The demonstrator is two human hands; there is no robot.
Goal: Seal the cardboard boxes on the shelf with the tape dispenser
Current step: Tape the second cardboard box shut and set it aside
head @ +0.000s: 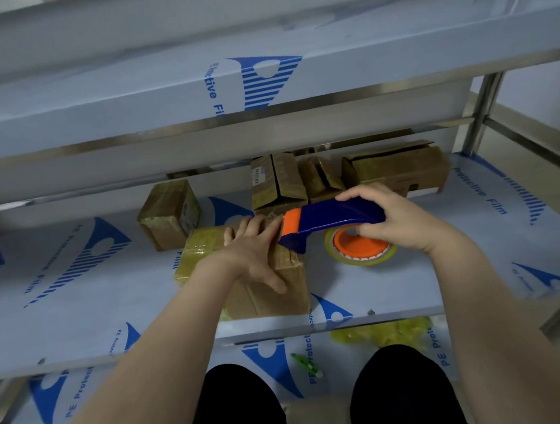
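Note:
A cardboard box (273, 298) partly wrapped in yellowish tape sits at the front of the middle shelf (77, 327). My left hand (254, 248) lies flat on its top with the fingers spread. My right hand (392, 218) grips the blue and orange tape dispenser (327, 219), whose orange front end meets the box's far right top edge beside my left fingertips. The orange tape roll (360, 246) hangs under the dispenser, just right of the box.
Several other cardboard boxes stand at the back of the shelf: one to the left (169, 214), two in the middle (277, 181), one lying at right (400, 166). An upper shelf (124, 103) overhangs. On the lower shelf lie a green object (307, 366) and yellow plastic (382, 333).

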